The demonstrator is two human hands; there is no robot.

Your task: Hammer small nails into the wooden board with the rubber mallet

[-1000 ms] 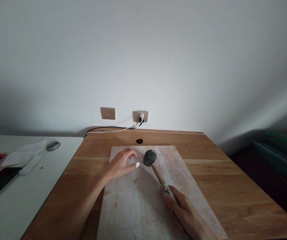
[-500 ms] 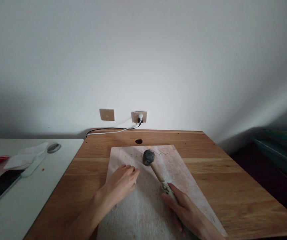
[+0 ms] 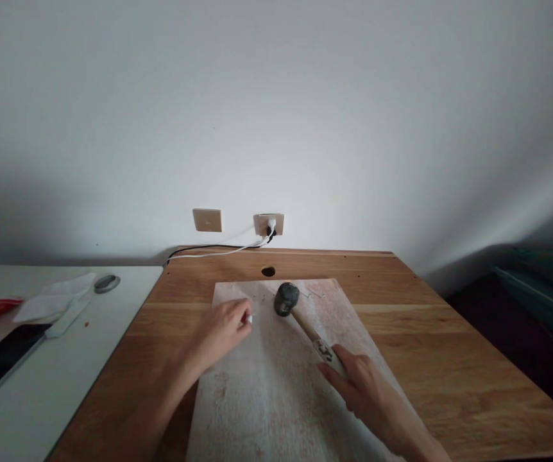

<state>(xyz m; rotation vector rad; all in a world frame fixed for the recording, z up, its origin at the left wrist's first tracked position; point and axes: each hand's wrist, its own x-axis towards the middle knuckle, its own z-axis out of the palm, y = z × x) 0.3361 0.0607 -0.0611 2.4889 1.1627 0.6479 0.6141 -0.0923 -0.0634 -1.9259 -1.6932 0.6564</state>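
R hand (image 3: 360, 385) grips mallet (image 3: 308, 329), long axis near-R to far-L; L hand (image 3: 231, 324), left of its far end, curled over board (image 3: 257, 410), can't tell if holding.

In the lower centre-right of the frame, the right hand (image 3: 360, 385) grips a black-headed mallet (image 3: 308, 330) above a pale board (image 3: 267, 404). At lower centre-left, the left hand (image 3: 231, 324) is curled over the board; whether it pinches anything is unclear. Beneath lies a wooden surface (image 3: 450, 359); a white surface (image 3: 40, 410) fills the lower left.
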